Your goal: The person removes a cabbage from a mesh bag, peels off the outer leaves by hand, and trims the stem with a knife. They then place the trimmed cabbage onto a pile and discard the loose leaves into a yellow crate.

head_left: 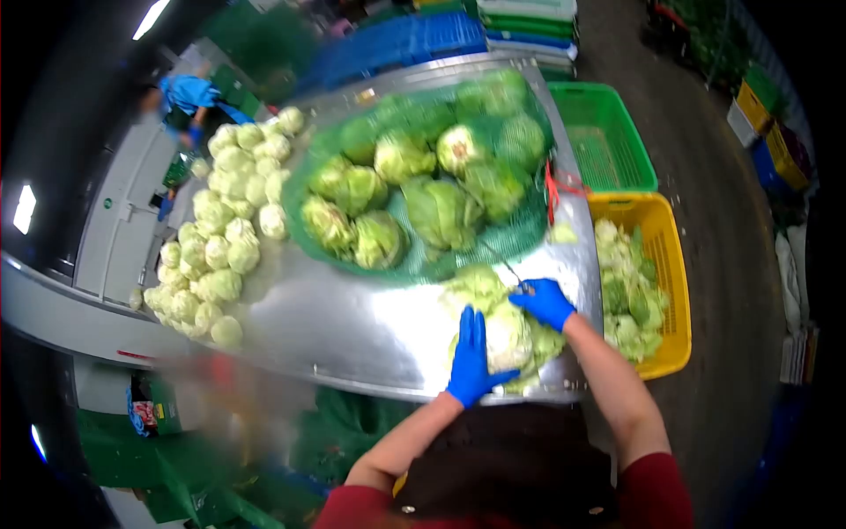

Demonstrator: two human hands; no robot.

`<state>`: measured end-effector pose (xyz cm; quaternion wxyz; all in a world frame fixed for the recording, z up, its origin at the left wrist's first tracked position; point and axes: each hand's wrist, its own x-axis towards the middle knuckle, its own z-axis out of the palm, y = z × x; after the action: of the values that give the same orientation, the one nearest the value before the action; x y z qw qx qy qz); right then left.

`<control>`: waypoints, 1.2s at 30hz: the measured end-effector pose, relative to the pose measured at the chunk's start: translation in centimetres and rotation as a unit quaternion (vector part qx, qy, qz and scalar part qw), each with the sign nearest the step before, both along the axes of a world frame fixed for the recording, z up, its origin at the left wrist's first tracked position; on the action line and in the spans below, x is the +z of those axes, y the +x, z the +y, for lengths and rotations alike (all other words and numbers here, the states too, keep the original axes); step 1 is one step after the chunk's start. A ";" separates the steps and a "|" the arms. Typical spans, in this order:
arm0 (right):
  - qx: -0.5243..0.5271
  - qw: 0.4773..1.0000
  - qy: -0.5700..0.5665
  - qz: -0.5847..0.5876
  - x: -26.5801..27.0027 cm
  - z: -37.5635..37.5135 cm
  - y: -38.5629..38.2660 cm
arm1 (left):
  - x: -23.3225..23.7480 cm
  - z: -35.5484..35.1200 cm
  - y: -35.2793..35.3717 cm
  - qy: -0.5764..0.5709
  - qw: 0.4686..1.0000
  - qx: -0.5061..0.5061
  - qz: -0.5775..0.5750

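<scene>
Both my hands wear blue gloves. My left hand [472, 359] lies flat, fingers spread, on a pale green cabbage [510, 338] at the near edge of the steel table [352, 326]. My right hand [544, 301] is closed on a knife [504, 261] whose thin blade points away toward the net bag. Loose outer leaves [476, 286] lie around the cabbage.
A green net bag [423, 189] full of cabbages fills the table's far half. Trimmed cabbages [225, 234] are piled at the left. A yellow crate [656, 291] with leaf scraps stands at right, a green crate [604, 137] behind it. A person in blue [189, 97] works far left.
</scene>
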<state>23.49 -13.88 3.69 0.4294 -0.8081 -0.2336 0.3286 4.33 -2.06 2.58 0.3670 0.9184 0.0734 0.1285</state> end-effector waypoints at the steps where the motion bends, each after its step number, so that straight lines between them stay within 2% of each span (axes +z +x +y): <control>1: -0.029 0.996 -0.005 0.079 -0.1 0.0 -0.4 | 0.9 -0.2 -0.3 0.038 0.999 0.016 0.007; 3: -0.012 0.994 0.100 -0.041 -5.3 0.6 -0.8 | 0.7 -0.2 -0.4 0.048 0.998 0.026 -0.032; 5: -0.016 0.993 0.074 0.094 -4.1 0.8 -1.4 | 2.4 -0.4 0.8 0.036 0.997 0.063 -0.007; 7: -0.009 0.996 0.067 0.062 -2.5 1.3 -1.8 | 4.0 -0.2 2.6 0.030 0.993 0.100 0.061; 8: 0.004 0.999 0.054 0.000 -4.6 1.6 -1.6 | 3.7 0.0 3.2 0.034 0.991 0.112 0.067; 9: -0.009 0.999 0.031 -0.009 -2.5 1.7 -1.8 | 3.2 0.1 3.7 0.037 0.989 0.124 0.074; 11: -0.046 0.996 0.079 -0.007 -3.6 2.0 -1.9 | 3.2 0.0 3.7 0.021 0.989 0.123 0.081; 12: -0.034 0.997 0.042 -0.053 -3.9 2.1 -1.7 | 3.0 -0.1 3.3 0.022 0.990 0.113 0.076; 13: -0.061 0.994 0.059 -0.065 -3.3 2.2 -2.0 | 2.8 -0.2 3.1 0.024 0.992 0.103 0.067; 15: -0.081 0.994 0.066 -0.037 -4.6 2.3 -1.7 | 2.7 -0.1 1.8 -0.006 0.993 0.080 0.082; 18: -0.147 0.974 0.070 0.157 -2.7 2.0 -1.8 | 1.8 0.5 -0.5 -0.006 0.997 0.054 0.059; 21: -0.120 0.966 0.081 0.214 -2.2 1.2 -2.4 | 2.6 1.0 -2.3 -0.032 0.996 0.045 0.073; 22: -0.089 0.982 0.059 0.154 -1.5 1.0 -3.3 | 2.5 1.3 -2.3 -0.024 0.997 0.049 0.054; 23: -0.057 0.993 0.103 0.002 -2.3 0.6 -4.5 | 3.0 1.3 -1.7 -0.012 0.994 0.060 0.087; 25: -0.025 0.997 0.079 0.013 -0.9 0.1 -5.9 | 4.6 1.0 0.0 0.011 0.984 0.084 0.156; 26: -0.017 0.999 0.018 0.025 -1.1 0.1 -6.1 | 5.1 0.9 1.2 0.027 0.984 0.074 0.158; 27: -0.039 0.995 0.075 0.058 -2.2 0.0 -6.2 | 5.2 1.1 1.9 0.018 0.983 0.062 0.174; 30: -0.089 0.991 0.073 0.063 -2.8 -0.3 -6.5 | 5.3 1.4 2.4 -0.010 0.975 0.038 0.219; 32: -0.095 0.990 0.064 0.084 -2.9 -0.3 -6.6 | 3.4 1.6 1.3 0.020 0.985 0.037 0.164; 33: -0.087 0.996 0.027 0.024 -2.6 -0.4 -6.8 | 3.0 1.6 0.8 0.036 0.989 0.037 0.138; 35: -0.065 0.992 -0.040 -0.101 -1.6 -0.3 -6.9 | 2.7 1.6 0.2 0.030 0.986 0.030 0.164; 36: -0.073 0.984 0.002 -0.164 -2.1 0.1 -7.1 | 3.1 1.6 0.2 0.023 0.985 0.028 0.166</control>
<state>16.39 -13.75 1.61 0.4094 -0.8651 -0.2418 0.1597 4.50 -0.41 5.63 0.3243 0.9328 0.1565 -0.0142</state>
